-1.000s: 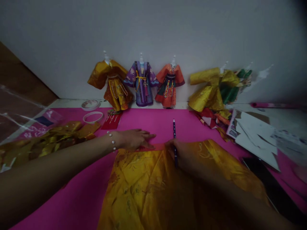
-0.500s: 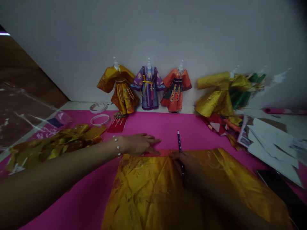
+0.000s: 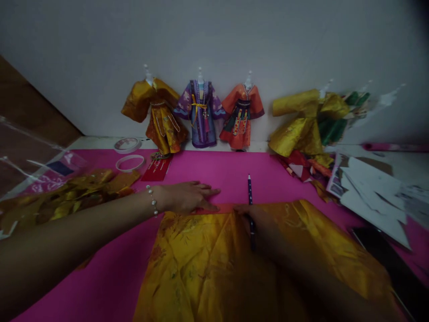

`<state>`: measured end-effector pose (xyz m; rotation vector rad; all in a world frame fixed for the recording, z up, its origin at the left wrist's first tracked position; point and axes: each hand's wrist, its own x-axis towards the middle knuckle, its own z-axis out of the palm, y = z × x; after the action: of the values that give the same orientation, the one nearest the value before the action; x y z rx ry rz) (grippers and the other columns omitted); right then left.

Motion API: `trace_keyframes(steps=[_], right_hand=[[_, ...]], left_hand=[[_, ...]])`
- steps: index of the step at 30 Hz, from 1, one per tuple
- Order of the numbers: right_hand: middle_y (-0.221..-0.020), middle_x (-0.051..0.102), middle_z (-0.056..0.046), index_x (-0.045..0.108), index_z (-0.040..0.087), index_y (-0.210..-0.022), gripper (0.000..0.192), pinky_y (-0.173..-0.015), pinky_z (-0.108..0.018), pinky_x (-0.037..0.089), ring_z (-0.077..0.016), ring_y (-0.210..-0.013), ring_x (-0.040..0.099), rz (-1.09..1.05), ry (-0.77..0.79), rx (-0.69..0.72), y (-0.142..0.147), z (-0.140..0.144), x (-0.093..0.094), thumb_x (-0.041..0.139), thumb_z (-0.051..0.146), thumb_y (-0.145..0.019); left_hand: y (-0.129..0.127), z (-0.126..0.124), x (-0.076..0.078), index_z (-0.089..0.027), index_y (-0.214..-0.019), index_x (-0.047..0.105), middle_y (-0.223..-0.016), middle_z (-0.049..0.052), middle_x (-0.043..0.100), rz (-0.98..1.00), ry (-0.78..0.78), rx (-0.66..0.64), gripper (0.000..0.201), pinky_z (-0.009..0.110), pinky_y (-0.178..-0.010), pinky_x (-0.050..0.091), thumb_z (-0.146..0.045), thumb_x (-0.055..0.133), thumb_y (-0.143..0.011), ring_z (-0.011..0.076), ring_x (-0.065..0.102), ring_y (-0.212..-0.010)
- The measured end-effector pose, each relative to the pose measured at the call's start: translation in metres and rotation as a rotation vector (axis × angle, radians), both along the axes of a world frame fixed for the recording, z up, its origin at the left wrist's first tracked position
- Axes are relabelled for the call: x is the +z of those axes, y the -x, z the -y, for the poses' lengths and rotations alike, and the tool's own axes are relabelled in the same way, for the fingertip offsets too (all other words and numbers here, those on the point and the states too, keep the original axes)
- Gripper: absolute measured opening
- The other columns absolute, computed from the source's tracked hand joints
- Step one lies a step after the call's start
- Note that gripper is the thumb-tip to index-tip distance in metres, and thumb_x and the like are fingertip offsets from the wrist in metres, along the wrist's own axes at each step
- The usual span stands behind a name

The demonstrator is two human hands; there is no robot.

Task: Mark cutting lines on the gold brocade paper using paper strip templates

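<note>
Left hand (image 3: 187, 197) lies flat, fingers spread, on the top edge of the gold cloth (image 3: 208, 264), a bead bracelet (image 3: 151, 201) at its wrist. I see my right hand (image 3: 259, 223) pinching a dark pencil (image 3: 250, 208), its tip pointing away from me; in this dim view I think the hand rests on the same edge. The cloth is spread over the pink tabletop (image 3: 114, 277), right in front of me. Along the wall stand small robes: gold (image 3: 157, 112), purple (image 3: 200, 112), orange (image 3: 240, 114). Tape rolls (image 3: 129, 154) sit at the far left, paper pieces (image 3: 372, 192) to the right.
</note>
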<state>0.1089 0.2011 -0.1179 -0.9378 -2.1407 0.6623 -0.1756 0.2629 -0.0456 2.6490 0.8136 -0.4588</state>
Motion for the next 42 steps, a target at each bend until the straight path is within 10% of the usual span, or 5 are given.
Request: trace_keyframes(steps=[33, 42], right_hand=[[-0.098, 0.069, -0.01, 0.062, 0.02, -0.106, 0.033, -0.074, -0.034, 0.052, -0.0232, -0.089, 0.067, 0.245, -0.044, 0.006, 0.002, -0.001, 0.003, 0.045, 0.004, -0.082], [-0.099, 0.068, -0.009, 0.061, 0.021, -0.107, 0.032, -0.08, -0.036, 0.052, -0.0237, -0.092, 0.066, 0.216, -0.075, 0.011, 0.003, -0.002, 0.0, 0.05, 0.004, -0.082]], left_hand=[[-0.007, 0.02, 0.006, -0.036, -0.139, 0.053, -0.165, 0.005, 0.029, 0.048, -0.121, 0.027, 0.043, 0.044, -0.119, 0.024, -0.027, 0.045, -0.099, 0.0257, 0.033, -0.148], [-0.012, 0.041, 0.011, -0.02, -0.121, 0.062, -0.138, 0.011, 0.057, 0.015, -0.182, 0.133, 0.03, 0.039, -0.102, 0.045, -0.018, 0.043, -0.098, 0.0231, 0.055, -0.124]])
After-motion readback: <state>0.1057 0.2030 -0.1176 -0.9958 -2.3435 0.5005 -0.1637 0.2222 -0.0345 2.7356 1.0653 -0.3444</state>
